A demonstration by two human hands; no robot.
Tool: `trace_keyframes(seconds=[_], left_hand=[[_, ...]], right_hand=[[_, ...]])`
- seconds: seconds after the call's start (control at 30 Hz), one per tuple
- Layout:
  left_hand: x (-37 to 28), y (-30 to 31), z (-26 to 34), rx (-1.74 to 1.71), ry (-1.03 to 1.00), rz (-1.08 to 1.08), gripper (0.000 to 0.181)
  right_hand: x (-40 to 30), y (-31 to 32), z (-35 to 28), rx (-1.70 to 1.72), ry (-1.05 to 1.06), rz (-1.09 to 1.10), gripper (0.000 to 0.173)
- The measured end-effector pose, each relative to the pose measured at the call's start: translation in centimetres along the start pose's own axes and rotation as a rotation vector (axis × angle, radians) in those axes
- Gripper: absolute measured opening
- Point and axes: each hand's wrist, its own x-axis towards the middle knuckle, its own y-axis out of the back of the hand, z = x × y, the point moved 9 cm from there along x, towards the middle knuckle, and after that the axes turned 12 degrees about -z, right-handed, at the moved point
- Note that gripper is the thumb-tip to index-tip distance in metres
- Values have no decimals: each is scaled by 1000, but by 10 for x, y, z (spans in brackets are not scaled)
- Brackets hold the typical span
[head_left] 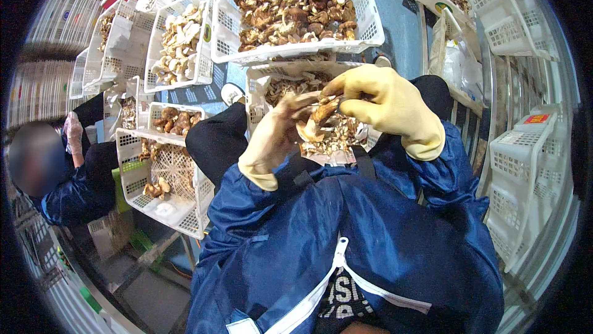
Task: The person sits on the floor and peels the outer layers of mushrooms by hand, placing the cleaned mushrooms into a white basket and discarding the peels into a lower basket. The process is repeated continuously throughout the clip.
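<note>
Both of my hands wear pale yellow rubber gloves and meet over a white plastic basket (252, 98) between my knees. My left hand (273, 132) grips a brown mushroom (322, 118), which tilts with its paler end towards me. The curled fingers of my right hand (387, 105) are at the mushroom's far end. Whether they pinch it or hold a small tool cannot be made out. Beneath the hands lie brown and cream mushroom trimmings (340, 142); darker scraps (296, 84) fill the basket's far part.
Ahead stands a large white crate (296, 54) of brown mushrooms. To its left is a crate (150, 67) of pale mushrooms. By my left knee a perforated basket (134, 190) holds a few mushrooms. A co-worker (78, 186) sits at far left. White baskets (523, 167) line the right side.
</note>
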Motion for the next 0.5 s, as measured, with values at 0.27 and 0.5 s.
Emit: trace_keyframes(seconds=[0.27, 0.5], left_hand=[[-6, 0, 13, 780, -349, 255, 33], [-13, -25, 28, 1492, -470, 399, 37]], right_hand=[[-3, -10, -6, -257, 179, 334, 6], [2, -31, 6, 3, 150, 312, 6]])
